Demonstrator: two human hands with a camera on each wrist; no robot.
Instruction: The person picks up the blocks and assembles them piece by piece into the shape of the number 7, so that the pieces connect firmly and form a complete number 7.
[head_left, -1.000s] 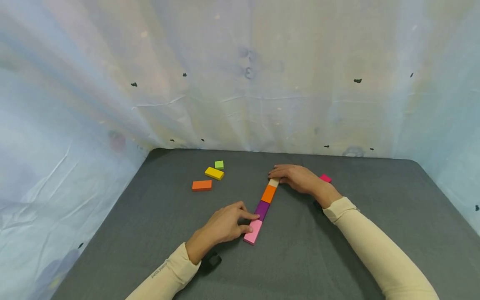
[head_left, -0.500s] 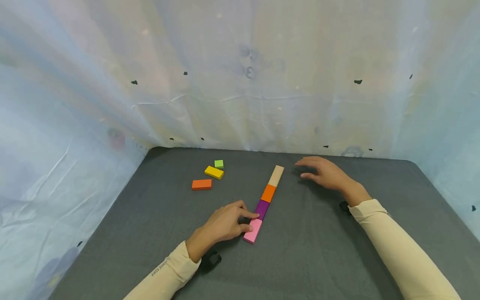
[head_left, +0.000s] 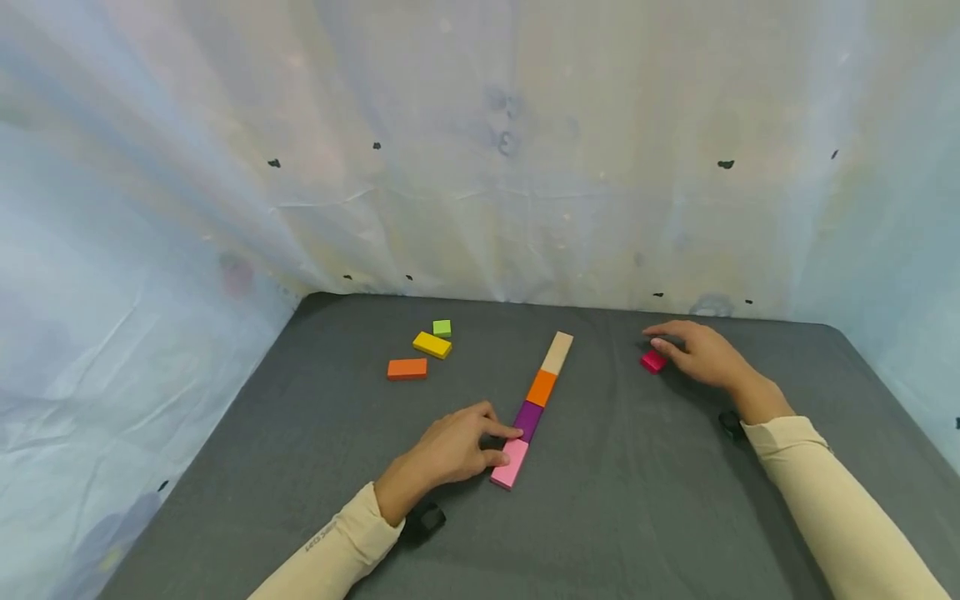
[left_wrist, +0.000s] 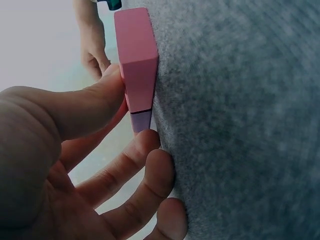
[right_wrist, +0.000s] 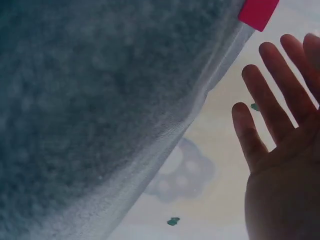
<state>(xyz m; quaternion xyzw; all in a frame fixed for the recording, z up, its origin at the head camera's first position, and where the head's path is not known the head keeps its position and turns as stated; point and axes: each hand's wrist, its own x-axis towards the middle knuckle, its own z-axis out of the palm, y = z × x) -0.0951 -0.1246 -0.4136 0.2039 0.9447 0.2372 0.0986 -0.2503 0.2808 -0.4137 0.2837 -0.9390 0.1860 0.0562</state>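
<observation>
Four flat wooden blocks lie end to end in a slanting row: a pink block (head_left: pixel 512 467), a purple block (head_left: pixel 528 421), an orange block (head_left: pixel 541 388) and a cream block (head_left: pixel 557 353). My left hand (head_left: pixel 448 444) rests on the near end of the row, thumb on the pink block and index fingertip by its seam with the purple one. The left wrist view shows its other fingers spread along the cloth. Over on the right, my right hand (head_left: pixel 701 354) hovers with extended fingers, its thumb overlapping a crimson block (head_left: pixel 653 361) in the head view.
Left of the row lie a red-orange block (head_left: pixel 407 369), a yellow block (head_left: pixel 432 345) and a small lime-green block (head_left: pixel 442 328). Dark grey cloth covers the table (head_left: pixel 337 442). A pale patterned curtain (head_left: pixel 480 167) rises behind its far edge.
My right hand has left the cream block and moved right to the crimson block, uncovering the row's far end. My left hand has stayed in place.
</observation>
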